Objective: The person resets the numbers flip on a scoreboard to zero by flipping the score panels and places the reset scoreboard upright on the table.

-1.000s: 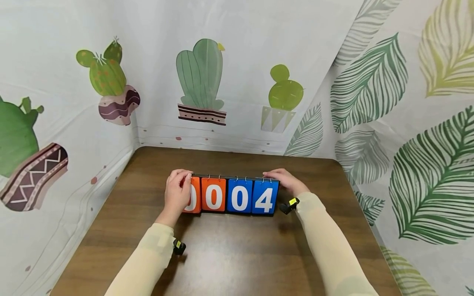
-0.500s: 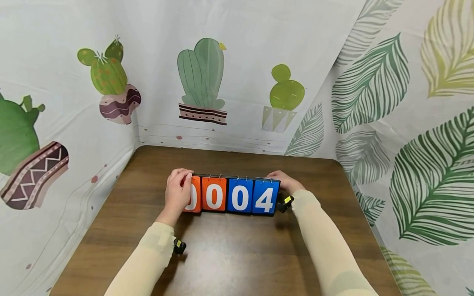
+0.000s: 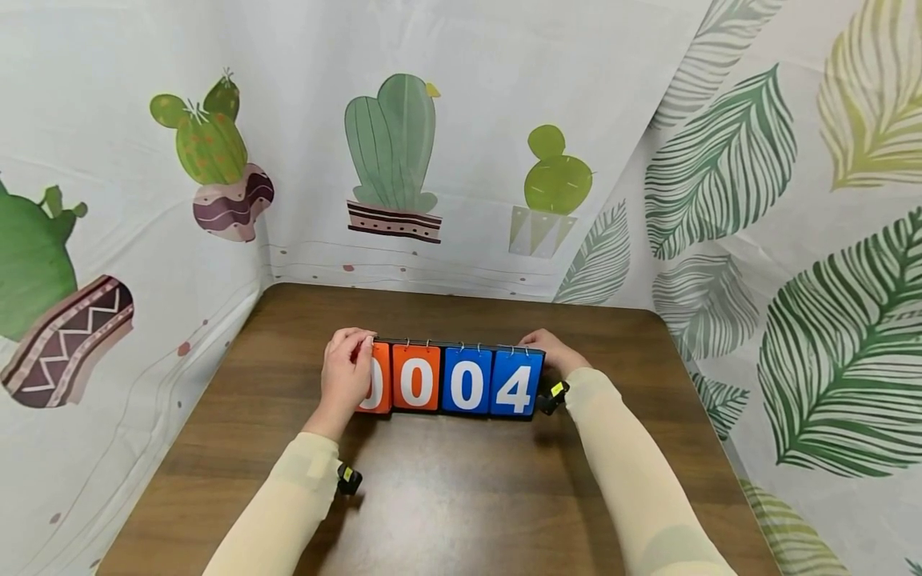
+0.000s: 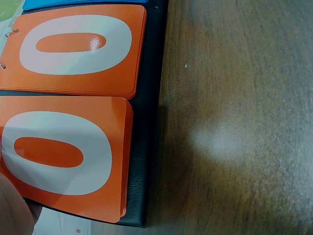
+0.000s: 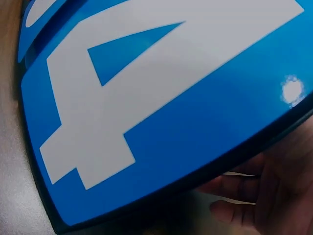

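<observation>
A black tabletop flip scoreboard (image 3: 439, 380) stands on the wooden table, its ringed number cards reading 0, 0, 0 and 4. Two cards on the left are orange; the two on the right, a blue 0 card (image 3: 467, 381) and a blue 4 card (image 5: 146, 98), sit side by side. My left hand (image 3: 346, 372) grips the board's left end and covers part of the outer orange 0 card (image 4: 58, 152). At the right end, my right hand (image 3: 555, 350) reaches behind the top corner. Its lower fingers (image 5: 234, 188) show past the board's edge; its thumb is hidden, so I cannot tell whether it holds anything.
The brown wooden table (image 3: 446, 496) extends in front of the scoreboard. Behind it hangs a white cloth (image 3: 475, 144) printed with potted cacti, and a leaf-patterned cloth (image 3: 778, 240) borders the right side. Small black cameras are strapped at both wrists.
My right hand has shifted slightly left and farther behind the scoreboard's right corner, its fingertips leaving the last card's rings. My left hand stays at the left end, and the numbers are unchanged.
</observation>
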A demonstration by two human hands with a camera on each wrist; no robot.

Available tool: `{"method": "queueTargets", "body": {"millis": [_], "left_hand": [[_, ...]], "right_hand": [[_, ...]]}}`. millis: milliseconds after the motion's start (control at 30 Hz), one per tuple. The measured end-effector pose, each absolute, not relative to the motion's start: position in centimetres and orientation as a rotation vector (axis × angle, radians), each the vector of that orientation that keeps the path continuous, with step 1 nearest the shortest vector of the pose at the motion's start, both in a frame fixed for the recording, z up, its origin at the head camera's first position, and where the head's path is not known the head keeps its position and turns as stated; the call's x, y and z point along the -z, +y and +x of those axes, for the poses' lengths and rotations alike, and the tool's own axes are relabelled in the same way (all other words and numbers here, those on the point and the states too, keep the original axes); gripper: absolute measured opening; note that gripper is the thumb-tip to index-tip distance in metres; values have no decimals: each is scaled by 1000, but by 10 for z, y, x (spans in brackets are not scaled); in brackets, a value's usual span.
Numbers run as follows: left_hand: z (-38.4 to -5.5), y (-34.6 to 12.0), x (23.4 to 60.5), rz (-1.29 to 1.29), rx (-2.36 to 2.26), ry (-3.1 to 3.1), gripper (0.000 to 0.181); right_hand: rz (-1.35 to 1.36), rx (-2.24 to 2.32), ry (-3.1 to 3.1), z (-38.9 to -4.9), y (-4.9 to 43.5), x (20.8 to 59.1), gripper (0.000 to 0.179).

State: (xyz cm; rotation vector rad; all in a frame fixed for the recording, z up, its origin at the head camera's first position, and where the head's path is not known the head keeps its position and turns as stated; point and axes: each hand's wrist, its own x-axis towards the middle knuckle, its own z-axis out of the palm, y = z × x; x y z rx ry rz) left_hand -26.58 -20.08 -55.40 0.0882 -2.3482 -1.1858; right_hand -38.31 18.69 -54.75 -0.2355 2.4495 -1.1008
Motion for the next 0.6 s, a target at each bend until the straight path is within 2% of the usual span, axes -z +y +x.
{"method": "queueTargets", "body": {"millis": [367,600], "left_hand": [[-264,-202,553,93,1186,-2351,27],[-265,-202,556,97,1185,-2360,28]], "right_hand": [[-281,984,2565,-387,184,547,31],[-193,1079,2326,-386,188,545,44]]}}
